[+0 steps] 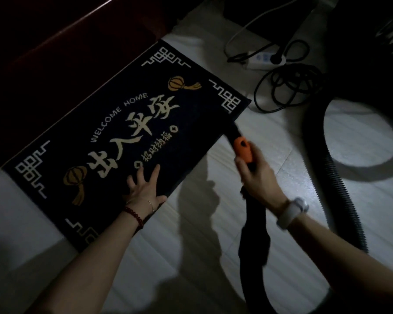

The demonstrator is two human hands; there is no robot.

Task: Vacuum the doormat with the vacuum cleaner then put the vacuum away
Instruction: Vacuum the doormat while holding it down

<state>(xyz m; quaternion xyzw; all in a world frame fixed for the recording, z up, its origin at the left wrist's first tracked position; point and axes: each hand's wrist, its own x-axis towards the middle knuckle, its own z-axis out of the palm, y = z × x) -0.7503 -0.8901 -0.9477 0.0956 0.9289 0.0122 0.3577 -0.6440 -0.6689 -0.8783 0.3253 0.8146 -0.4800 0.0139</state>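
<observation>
The left hand (144,189) is lying flat, fingers spread, pressing the doormat (114,132) at seven o'clock. The right hand (256,175) is gripping the vacuum nozzle (242,148), its tip touching the doormat's three o'clock edge.

Single head-worn view, wide-angle, looking steeply down and forward at the floor (270,137) from close above; doormat (114,123) lies slanted across frame left

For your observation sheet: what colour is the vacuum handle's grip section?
Orange, above the right hand; seen in the head view.
</observation>
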